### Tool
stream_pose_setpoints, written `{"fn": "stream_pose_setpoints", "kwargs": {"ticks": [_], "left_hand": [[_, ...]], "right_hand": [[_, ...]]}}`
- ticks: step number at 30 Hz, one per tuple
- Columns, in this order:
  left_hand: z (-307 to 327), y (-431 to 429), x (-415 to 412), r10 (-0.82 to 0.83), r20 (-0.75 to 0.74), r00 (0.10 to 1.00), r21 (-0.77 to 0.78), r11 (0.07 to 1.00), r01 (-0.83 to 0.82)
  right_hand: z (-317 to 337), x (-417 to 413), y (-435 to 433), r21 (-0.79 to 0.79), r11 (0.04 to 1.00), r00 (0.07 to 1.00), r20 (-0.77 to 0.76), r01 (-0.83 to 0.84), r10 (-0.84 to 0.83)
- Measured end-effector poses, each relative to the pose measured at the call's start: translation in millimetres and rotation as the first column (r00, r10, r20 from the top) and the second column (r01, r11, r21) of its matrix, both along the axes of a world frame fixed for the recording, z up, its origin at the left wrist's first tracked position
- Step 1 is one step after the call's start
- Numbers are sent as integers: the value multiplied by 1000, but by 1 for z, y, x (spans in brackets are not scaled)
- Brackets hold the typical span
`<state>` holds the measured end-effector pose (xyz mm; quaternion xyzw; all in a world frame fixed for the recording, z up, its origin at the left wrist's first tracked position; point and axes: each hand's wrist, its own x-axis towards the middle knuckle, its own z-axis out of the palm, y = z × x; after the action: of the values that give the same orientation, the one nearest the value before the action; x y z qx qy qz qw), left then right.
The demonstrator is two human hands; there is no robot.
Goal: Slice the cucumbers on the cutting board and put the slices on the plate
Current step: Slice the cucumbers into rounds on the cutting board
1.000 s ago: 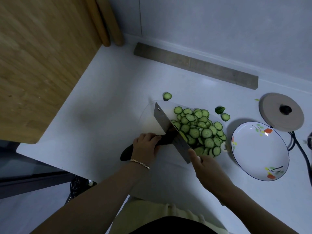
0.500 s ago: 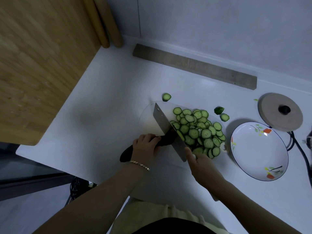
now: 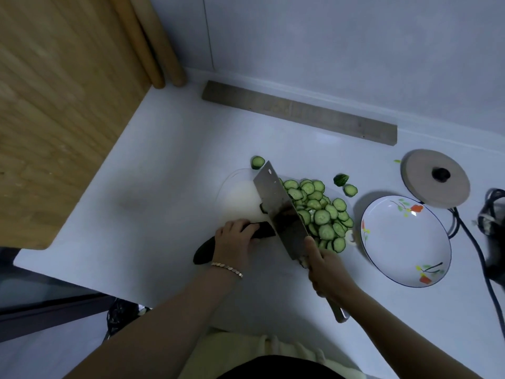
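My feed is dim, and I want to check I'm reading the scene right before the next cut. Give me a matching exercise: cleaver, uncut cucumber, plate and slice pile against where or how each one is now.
Things:
1. cleaver
2. uncut cucumber
3. plate
4. slice pile

Places or states:
A. heaped on the cutting board
B. gripped by the right hand
C. holds no slices, right of the board
D. held down by the left hand

Pairs: 1-B, 2-D, 3-C, 4-A.
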<state>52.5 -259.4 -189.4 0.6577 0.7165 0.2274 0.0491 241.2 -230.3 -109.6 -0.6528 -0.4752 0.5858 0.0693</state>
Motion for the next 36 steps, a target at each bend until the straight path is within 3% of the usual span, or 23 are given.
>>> {"fn": "stream_pose_setpoints", "kwargs": {"ticks": [6, 12, 27, 33, 36], "left_hand": [[-10, 1, 0, 24, 51, 998, 67, 997, -28], [-9, 1, -2, 7, -4, 1000, 36, 999, -7], [-14, 0, -1, 18, 35, 999, 78, 997, -21], [-5, 0, -1, 11, 30, 999, 21, 1000, -12], [0, 1, -2, -16, 0, 1000, -2, 1000, 16]], "right_hand": [[21, 3, 5, 63, 993, 995, 19, -95, 94], [16, 0, 4, 124, 973, 976, 116, -196, 182], [7, -3, 1, 114, 954, 949, 187, -278, 254], [-2, -21, -5, 156, 950, 944, 236, -270, 230], [-11, -25, -20, 221, 956, 970, 186, -194, 154]]}}
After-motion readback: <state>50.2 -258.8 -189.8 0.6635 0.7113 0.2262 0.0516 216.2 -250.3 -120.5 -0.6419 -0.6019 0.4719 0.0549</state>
